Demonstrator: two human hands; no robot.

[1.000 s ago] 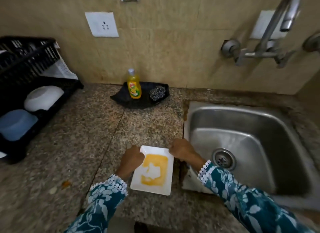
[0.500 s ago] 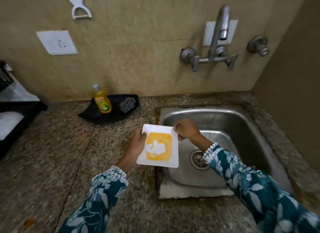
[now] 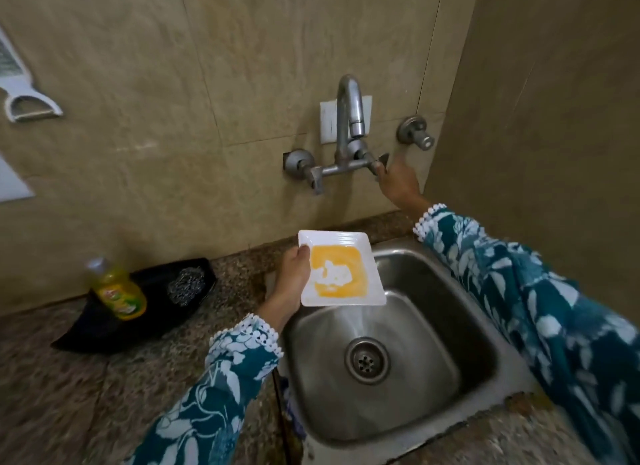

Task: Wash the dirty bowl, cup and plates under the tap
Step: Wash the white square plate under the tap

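Note:
A small white rectangular plate (image 3: 341, 270) smeared with yellow residue is held over the left rear part of the steel sink (image 3: 433, 326). My left hand (image 3: 290, 281) grips its left edge, thumb on the rim. My right hand (image 3: 396, 182) is up at the wall, fingers on the right handle (image 3: 379, 163) of the tap (image 3: 349, 118). No water shows at the spout. The bowl, the cup and other plates are out of view.
A black tray (image 3: 104, 326) on the granite counter (image 3: 69, 395) holds a yellow dish-soap bottle (image 3: 119, 291) and a steel scrubber (image 3: 185, 284). A second valve (image 3: 415, 134) sits right of the tap. The side wall closes in on the right.
The plate was lifted off the counter and carried right, over the sink. My right hand let go of the plate and reached up to the tap's right handle. The view swung right.

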